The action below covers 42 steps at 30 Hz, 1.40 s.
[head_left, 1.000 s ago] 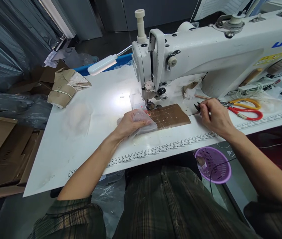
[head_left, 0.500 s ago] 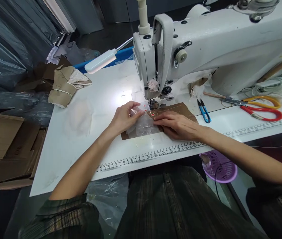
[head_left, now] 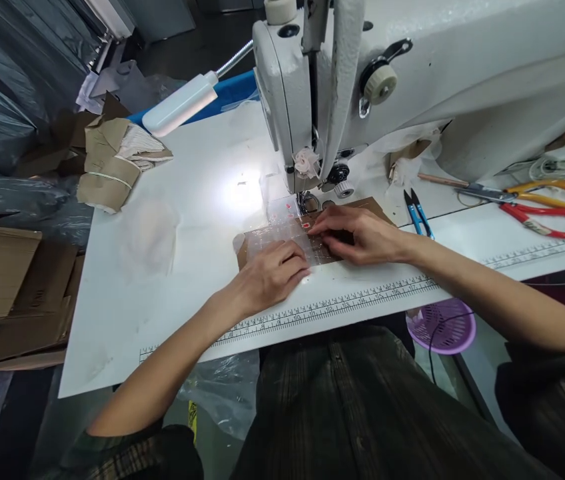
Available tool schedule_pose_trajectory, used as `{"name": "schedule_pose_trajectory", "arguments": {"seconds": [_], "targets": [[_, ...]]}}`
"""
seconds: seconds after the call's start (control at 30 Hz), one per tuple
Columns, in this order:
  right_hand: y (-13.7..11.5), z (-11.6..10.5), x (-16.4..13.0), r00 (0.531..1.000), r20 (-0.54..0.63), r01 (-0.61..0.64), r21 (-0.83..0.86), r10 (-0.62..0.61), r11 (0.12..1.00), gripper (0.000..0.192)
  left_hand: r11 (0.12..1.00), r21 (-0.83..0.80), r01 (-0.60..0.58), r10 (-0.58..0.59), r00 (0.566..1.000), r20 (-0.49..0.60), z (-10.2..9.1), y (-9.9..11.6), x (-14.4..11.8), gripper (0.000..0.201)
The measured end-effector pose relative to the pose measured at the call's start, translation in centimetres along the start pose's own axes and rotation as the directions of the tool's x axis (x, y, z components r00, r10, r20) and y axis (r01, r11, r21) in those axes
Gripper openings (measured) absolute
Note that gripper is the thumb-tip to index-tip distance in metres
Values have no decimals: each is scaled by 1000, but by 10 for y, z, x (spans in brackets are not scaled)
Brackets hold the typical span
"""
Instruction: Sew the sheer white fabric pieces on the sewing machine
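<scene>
A thin brown sheet (head_left: 375,205) lies under the sewing machine's needle area (head_left: 303,200), with a clear, wrinkled plastic sheet (head_left: 267,235) over its left part. Small red marks (head_left: 306,225) show near the presser foot. My left hand (head_left: 275,270) rests at the sheets' front edge, its fingers curled together over the plastic. My right hand (head_left: 362,233) lies on the brown sheet, its fingertips bent in beside the red mark. What its fingers grip is partly hidden beneath them.
Blue thread snips (head_left: 418,215) and red-and-yellow-handled scissors (head_left: 537,207) lie at the right. A ruler strip (head_left: 312,308) runs along the table's front edge. A lamp (head_left: 180,103) and a tied brown bundle (head_left: 110,167) are at the left. A purple basket (head_left: 442,327) stands below.
My left hand has moved from beside the presser foot toward me, down to the sheets' front edge. My right hand stays by the red mark. The view has come closer to the machine.
</scene>
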State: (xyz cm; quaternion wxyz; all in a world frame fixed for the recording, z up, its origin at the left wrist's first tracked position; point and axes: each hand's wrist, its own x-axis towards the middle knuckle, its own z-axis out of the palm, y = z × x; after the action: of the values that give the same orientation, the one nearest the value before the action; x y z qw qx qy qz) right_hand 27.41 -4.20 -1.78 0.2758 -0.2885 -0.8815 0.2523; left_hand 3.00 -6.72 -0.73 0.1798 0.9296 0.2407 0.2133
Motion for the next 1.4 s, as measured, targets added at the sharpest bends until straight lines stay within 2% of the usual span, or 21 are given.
{"name": "schedule_pose_trajectory", "arguments": {"seconds": [0.1, 0.17, 0.27, 0.37, 0.43, 0.53, 0.6, 0.67, 0.73, 0.8, 0.83, 0.87, 0.97, 1.07, 1.13, 1.2, 1.3, 1.4], "targets": [[-12, 7, 4, 993, 116, 2, -55, 4, 998, 45, 976, -165, 140, -161, 979, -122, 6, -1, -4, 13], [-17, 13, 9, 989, 139, -24, -142, 44, 990, 38, 935, -277, 223, -268, 954, -138, 6, -4, -5, 14], [-16, 17, 13, 995, 97, -9, -173, 26, 985, 22, 871, -370, 323, -379, 922, -86, 3, -6, -7, 19], [-9, 10, 10, 1000, 0, 19, -62, -19, 998, 19, 829, -413, 378, -437, 898, -56, 1, -6, -8, 21], [-6, 0, 3, 997, -79, -7, 5, 7, 1000, 15, 827, -408, 386, -445, 894, -56, 1, -6, -8, 21], [-6, -20, -13, 982, -145, -108, 72, 118, 992, 11, 876, -343, 340, -386, 920, -72, 2, -4, -8, 18], [-5, -37, -29, 961, -170, -205, 96, 219, 974, 15, 927, -272, 260, -291, 953, -81, 3, -1, -9, 17], [-1, -56, -49, 926, -202, -314, 53, 318, 948, 24, 969, -183, 165, -181, 980, -79, 4, 2, -10, 17], [5, -75, -67, 874, -276, -450, -149, 400, 880, 35, 994, -73, 83, -88, 994, -66, 5, 5, -9, 18], [10, -87, -80, 825, -395, -555, -428, 404, 714, 46, 999, 31, 12, -10, 998, -63, 3, 7, -9, 21], [11, -89, -82, 817, -429, -569, -496, 386, 656, 47, 997, 75, -21, 27, 997, -77, 2, 8, -8, 22], [11, -88, -82, 821, -435, -562, -505, 370, 655, 44, 993, 110, -52, 63, 993, -100, -1, 9, -7, 23], [6, -69, -62, 897, -317, -402, -296, 308, 866, 26, 979, 163, -119, 145, 977, -154, -10, 11, -9, 19], [2, -38, -28, 975, -164, -179, -156, 153, 971, 19, 982, 140, -128, 140, 987, -80, -17, 13, -16, 12], [3, -19, -6, 994, -83, -82, -109, 73, 991, 21, 988, 109, -112, 114, 993, -11, -16, 13, -24, 12], [8, -6, 9, 1000, -21, -9, -98, 7, 995, 23, 991, 92, -93, 94, 996, -2, -11, 12, -31, 12], [16, 3, 16, 997, 38, 74, -105, -70, 992, 26, 993, 82, -84, 90, 993, -72, -2, 8, -36, 8], [21, 5, 13, 993, 31, 115, -113, -112, 987, 30, 992, 81, -99, 110, 985, -136, 3, 6, -35, 8]]}}
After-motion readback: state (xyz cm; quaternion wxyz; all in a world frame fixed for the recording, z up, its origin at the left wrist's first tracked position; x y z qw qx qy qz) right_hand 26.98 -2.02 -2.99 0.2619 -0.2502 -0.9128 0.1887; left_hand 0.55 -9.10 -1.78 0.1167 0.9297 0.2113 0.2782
